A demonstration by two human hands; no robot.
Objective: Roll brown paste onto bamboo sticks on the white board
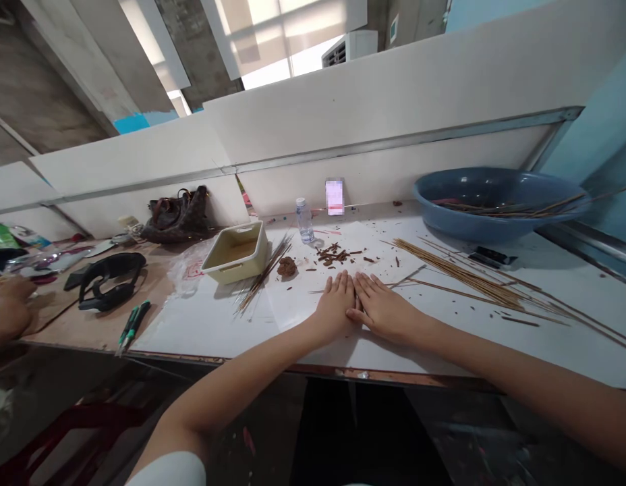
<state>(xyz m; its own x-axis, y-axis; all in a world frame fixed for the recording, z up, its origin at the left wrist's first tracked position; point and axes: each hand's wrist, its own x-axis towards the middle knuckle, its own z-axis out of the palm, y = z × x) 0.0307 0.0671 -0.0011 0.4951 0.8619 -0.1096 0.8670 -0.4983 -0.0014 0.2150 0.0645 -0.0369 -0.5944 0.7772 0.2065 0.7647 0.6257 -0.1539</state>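
Note:
My left hand (336, 302) lies flat on the white table (232, 324), palm down, fingers stretched forward. My right hand (381, 307) lies flat beside it, touching it at the thumbs. Neither hand holds anything that I can see. Just beyond the fingertips are brown crumbs and bits (336, 255) and a brown lump (287, 266). A bundle of thin bamboo sticks (465, 273) fans out to the right of my right hand. A smaller bunch of sticks (262, 277) lies left of the lump.
A cream plastic tray (238, 252) stands at the left, a small clear bottle (304, 221) and a phone (334, 196) behind. A blue basin (500, 202) holding sticks sits at the back right. A dark bag (177, 216), a black headset (110, 280), pens (133, 322) and another person's hand (7, 307) are at the left.

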